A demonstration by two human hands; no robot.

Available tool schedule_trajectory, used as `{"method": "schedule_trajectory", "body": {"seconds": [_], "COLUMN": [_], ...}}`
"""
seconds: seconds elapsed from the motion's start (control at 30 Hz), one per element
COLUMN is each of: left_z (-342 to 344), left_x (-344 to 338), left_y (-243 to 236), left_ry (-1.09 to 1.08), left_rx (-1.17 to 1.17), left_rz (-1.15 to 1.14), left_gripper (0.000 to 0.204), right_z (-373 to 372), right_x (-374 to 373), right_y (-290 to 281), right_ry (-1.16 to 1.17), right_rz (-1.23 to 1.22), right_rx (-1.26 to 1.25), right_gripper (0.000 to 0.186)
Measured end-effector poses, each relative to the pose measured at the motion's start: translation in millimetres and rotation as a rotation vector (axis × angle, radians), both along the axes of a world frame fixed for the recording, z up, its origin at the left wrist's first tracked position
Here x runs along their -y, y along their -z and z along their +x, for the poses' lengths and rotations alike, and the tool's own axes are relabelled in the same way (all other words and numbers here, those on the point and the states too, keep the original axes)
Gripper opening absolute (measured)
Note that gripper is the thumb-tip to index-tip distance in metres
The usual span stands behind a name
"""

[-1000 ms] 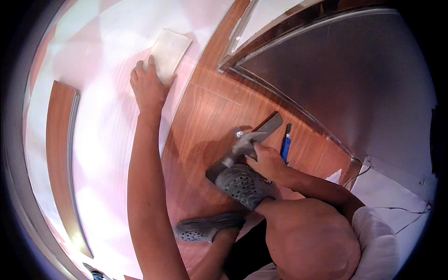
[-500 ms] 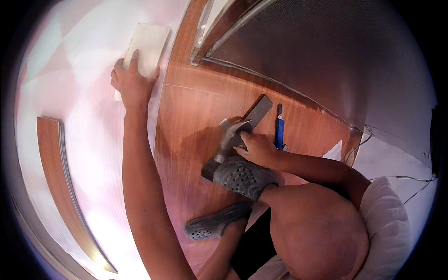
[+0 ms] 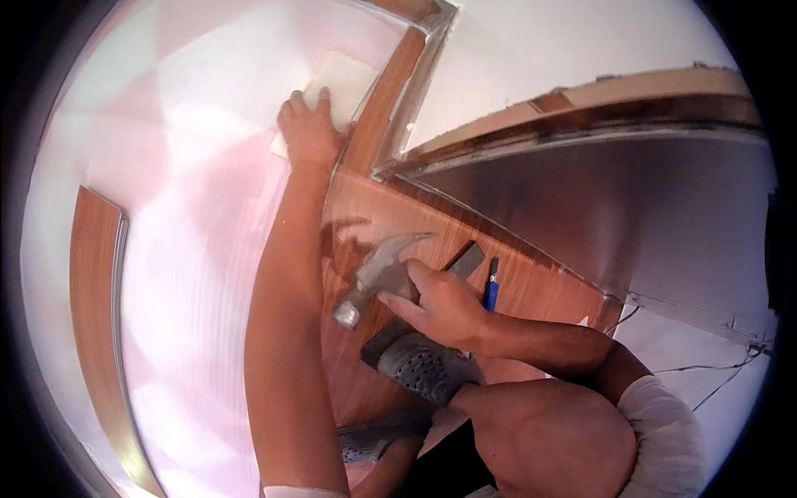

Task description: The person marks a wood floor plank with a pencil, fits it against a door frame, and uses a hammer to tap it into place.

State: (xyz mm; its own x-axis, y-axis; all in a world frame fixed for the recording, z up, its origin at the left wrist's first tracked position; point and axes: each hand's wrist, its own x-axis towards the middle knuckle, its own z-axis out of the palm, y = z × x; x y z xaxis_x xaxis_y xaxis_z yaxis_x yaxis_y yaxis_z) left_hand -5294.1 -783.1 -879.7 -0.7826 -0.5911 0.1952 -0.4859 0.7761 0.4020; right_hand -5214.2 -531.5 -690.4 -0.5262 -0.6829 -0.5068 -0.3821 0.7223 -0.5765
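Two floor surfaces meet below the person: a pale pinkish-white underlay sheet (image 3: 191, 249) on the left, and reddish-brown wood-look laminate planks (image 3: 531, 290) on the right. Another laminate plank (image 3: 95, 290) lies by itself on the underlay, well to the left. A wooden frame (image 3: 390, 108) rises at the top, with a white wall (image 3: 564, 50) beside it and a dull metallic panel (image 3: 631, 207) filling the upper right. Thin cables (image 3: 714, 373) trail over the floor at the right edge.

The claw hammer (image 3: 378, 274) has a grey metal head, its striking face pointing down and left and its claw curving up and right; it hangs just above the laminate, close in front of a grey perforated clog (image 3: 419, 365). A dark flat bar (image 3: 465, 261) and a blue pen-like tool (image 3: 492, 290) lie on the plank just beyond it.

The right hand (image 3: 444, 307) is clenched round the hammer handle close under the head, the forearm coming in from the lower right over a bent knee. The left hand (image 3: 311, 133) lies flat with fingers spread, pressing on a small cream-coloured rectangular block (image 3: 340, 79) at the edge of the laminate, with the arm stretched out straight from the lower edge.
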Motion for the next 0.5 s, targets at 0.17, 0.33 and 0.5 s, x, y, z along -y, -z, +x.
{"method": "schedule_trajectory", "body": {"seconds": [0.17,0.33,0.5], "left_z": [-45,64,101], "left_x": [-20,41,3], "left_y": [8,-7,10], "left_ry": [0.045,0.057,-0.055], "left_rx": [-0.078,-0.335,-0.302], "left_rz": [0.111,0.705,0.391], "left_gripper": [0.083,0.071,0.074], "right_z": [-19,-20,-67], "right_x": [56,185,324], "right_y": [-40,-52,-36], "right_ry": [0.089,-0.074,-0.5], "right_rz": [-0.21,-0.415,-0.458], "right_rx": [-0.027,-0.256,-0.799], "right_gripper": [0.046,0.039,0.024]}}
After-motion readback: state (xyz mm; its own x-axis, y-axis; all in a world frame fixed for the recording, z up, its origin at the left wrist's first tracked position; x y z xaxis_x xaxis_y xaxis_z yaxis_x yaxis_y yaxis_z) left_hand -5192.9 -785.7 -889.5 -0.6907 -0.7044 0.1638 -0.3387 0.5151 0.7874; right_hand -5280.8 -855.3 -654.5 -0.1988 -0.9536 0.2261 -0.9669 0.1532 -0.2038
